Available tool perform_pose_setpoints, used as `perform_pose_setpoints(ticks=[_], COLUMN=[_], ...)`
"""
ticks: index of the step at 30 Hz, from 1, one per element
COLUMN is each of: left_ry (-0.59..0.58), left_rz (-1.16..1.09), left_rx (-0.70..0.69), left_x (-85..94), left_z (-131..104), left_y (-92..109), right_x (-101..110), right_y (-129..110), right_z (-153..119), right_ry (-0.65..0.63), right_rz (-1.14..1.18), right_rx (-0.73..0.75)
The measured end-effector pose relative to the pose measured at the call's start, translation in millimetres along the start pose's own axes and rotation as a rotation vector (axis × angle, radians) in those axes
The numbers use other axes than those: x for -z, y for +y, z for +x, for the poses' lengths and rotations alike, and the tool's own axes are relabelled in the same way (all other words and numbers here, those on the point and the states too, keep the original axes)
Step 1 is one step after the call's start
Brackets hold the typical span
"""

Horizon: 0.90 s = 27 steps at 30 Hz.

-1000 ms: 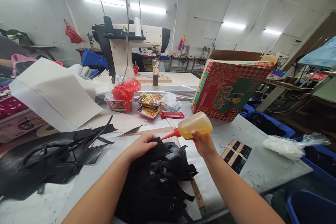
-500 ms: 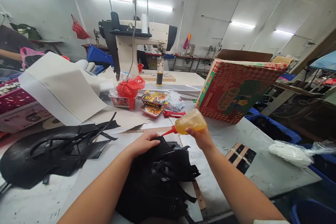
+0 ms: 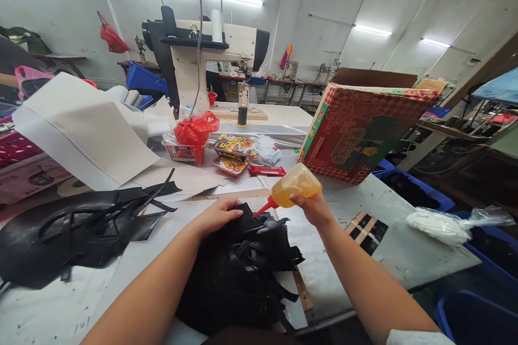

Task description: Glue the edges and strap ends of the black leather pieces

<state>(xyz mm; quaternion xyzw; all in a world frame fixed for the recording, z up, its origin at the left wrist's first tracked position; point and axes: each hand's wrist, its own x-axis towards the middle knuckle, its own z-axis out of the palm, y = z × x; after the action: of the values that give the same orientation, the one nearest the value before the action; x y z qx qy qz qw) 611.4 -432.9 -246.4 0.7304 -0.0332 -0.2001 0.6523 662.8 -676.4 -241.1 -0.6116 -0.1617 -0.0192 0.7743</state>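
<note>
Black leather-like pieces [image 3: 230, 280] lie in a pile on the table in front of me. My left hand [image 3: 220, 215] pinches the top edge of one piece, thumb on its upper face. In my right hand [image 3: 315, 206] is a squeeze bottle [image 3: 297, 186] of yellow liquid, tilted downward to the left. Its red nozzle tip is at the edge of the pinched piece; whether a drop comes out is too small to see. More black strapped pieces [image 3: 84, 226] lie to the left.
A sewing machine [image 3: 210, 46] stands behind. Food packs [image 3: 232, 153] and a red plastic bag [image 3: 196, 128] sit mid-table, with a red carton [image 3: 364, 129] on the right. White sheets [image 3: 89, 124] rise at left. Blue bins [image 3: 477, 318] stand beyond the table's right edge.
The bottle's nozzle has shifted slightly right and down along the edge of the black piece. My left hand keeps its pinch. The whole view has tilted a little.
</note>
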Motion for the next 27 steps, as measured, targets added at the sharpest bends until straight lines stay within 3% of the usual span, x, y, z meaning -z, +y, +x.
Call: perform_pose_setpoints(ticks=[13,20,23,27], left_ry=[0.003,0.018,0.145,0.42], left_rz=[-0.046,0.036,0.238,0.449], left_rx=[-0.002,-0.004,-0.048,-0.162], left_x=[-0.8,-2.5,4.0,24.4], left_z=[-2,0,-9,-50], left_y=[3,5,20,42], right_x=[16,32,41,55], right_y=[-10,-12,-14,-21], right_z=[-9,-13,-20,-41], right_ry=[-0.101,-0.018,0.11,0.349], right_rz=[-0.082,-0.09,-0.027,0.201], right_rx=[-0.02,0.003,0.025,0.08])
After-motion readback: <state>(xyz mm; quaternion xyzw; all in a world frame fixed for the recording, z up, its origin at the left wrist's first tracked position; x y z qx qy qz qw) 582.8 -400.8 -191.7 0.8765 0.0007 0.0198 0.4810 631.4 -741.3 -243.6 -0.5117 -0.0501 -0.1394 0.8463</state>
